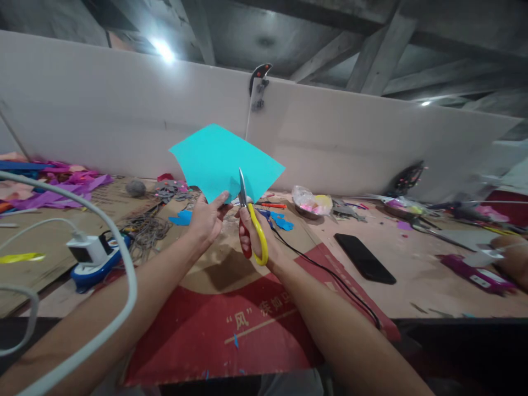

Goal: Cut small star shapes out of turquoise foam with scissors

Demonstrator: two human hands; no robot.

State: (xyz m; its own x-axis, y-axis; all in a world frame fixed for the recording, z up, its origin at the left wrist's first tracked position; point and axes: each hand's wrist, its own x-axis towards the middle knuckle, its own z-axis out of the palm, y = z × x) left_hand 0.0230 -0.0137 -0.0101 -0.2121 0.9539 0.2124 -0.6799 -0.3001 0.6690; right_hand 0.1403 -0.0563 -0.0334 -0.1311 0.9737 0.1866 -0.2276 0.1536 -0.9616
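A turquoise sheet (218, 157), thin like paper or felt, is held up above the table. My left hand (209, 217) pinches its lower edge between thumb and fingers. In my right hand (256, 228) is a pair of scissors (260, 236) with one yellow and one red handle, its blades pointing up at the sheet's lower edge. A small dark grey piece lies against the sheet near the left fingertips; what it is I cannot make out. Blue cut pieces (180, 218) rest on the table behind my hands.
Red printed cardboard (198, 335) covers the table before me. A black phone (364, 258) lies to the right, near a bowl (311, 210) with plastic bags. At left stand a power strip (88, 272) and coloured scraps (78, 184); a white cable (130, 264) crosses the foreground. Another person's hand (513, 253) is far right.
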